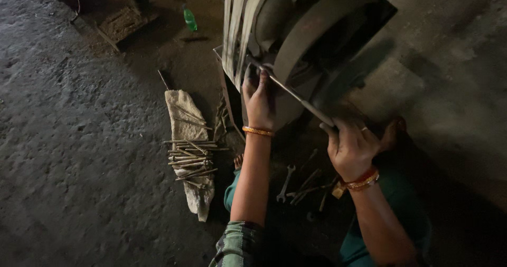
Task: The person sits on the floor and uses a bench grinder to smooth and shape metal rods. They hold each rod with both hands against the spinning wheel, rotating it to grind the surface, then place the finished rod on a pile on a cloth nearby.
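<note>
A long thin metal rod (pixel 293 94) runs slantwise from upper left to lower right, its far tip against the rim of a big grinding wheel (pixel 317 29). My left hand (pixel 259 101) rests its fingers on the rod close to the wheel. My right hand (pixel 351 148) grips the rod's near end. Both wrists carry orange bangles.
A pile of several similar rods (pixel 189 159) lies across a pale flat stone (pixel 185 119) on the dark floor to the left. A spanner (pixel 285 183) and other small tools lie between my arms. A green bottle (pixel 189 19) stands further back.
</note>
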